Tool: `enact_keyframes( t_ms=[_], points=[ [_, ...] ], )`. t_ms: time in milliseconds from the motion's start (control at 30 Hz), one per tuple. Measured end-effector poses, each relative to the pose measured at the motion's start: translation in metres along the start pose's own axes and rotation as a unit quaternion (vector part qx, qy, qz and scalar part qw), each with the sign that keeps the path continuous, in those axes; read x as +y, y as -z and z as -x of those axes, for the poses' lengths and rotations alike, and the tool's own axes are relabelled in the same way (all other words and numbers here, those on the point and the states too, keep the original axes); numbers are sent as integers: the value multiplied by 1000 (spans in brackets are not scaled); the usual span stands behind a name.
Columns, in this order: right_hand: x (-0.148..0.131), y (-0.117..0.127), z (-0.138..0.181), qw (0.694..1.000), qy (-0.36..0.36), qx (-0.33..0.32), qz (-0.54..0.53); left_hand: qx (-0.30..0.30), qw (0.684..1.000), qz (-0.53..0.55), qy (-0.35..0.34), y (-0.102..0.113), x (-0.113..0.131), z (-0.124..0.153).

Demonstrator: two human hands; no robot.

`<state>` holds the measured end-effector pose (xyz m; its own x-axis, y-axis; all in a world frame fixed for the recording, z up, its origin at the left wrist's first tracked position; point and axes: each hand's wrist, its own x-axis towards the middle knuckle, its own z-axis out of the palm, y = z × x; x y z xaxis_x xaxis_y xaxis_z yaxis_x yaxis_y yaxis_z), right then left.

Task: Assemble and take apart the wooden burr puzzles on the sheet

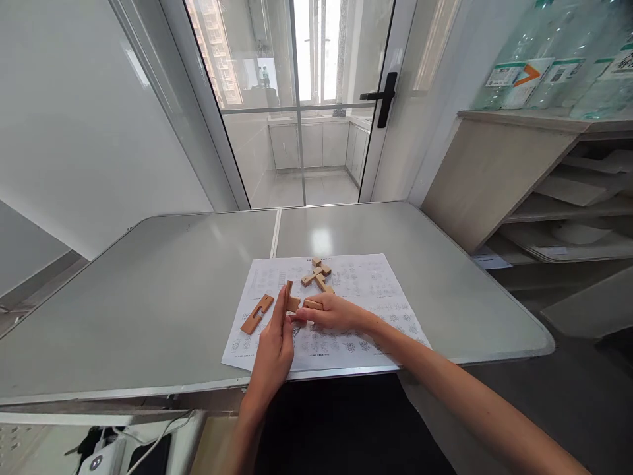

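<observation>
Over a printed instruction sheet [346, 330], my left hand [273, 353] pinches an upright wooden puzzle piece [289, 295] between its fingertips. My right hand [332, 313] is closed on another wooden piece [312, 304] and touches the left hand's piece. A joined cluster of wooden pieces [317, 274] lies on the sheet just beyond my right hand. One notched wooden bar [257, 314] lies flat to the left of my left hand, partly on the sheet.
The sheet lies on a grey folding table [148, 297] with a centre seam. A wooden shelf unit [534, 185] with papers and water bottles [558, 59] stands at the right. Glass doors [306, 99] are behind the table. Cables and a device [109, 448] sit below left.
</observation>
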<state>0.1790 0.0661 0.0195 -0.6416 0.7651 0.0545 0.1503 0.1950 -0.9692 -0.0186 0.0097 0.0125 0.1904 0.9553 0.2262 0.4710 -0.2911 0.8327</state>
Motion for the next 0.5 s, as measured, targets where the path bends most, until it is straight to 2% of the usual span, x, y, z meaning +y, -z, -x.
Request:
enact_keyframes(
  t_ms=[133,233,400,500],
  points=[
    [0,1,1,1000,-9,-13,-16,-2,1000,9,2,0,2,-1],
    [2,0,-1,1000,-5,-2,-3,-3,1000,-2,-4,-1,1,0],
    [3,-2,-2,1000,8,13,6,-13,1000,-16,23,-2,0,0],
    [2,-1,0,1000,-5,3,-3,-14,1000,-4,4,-1,0,0]
  ],
)
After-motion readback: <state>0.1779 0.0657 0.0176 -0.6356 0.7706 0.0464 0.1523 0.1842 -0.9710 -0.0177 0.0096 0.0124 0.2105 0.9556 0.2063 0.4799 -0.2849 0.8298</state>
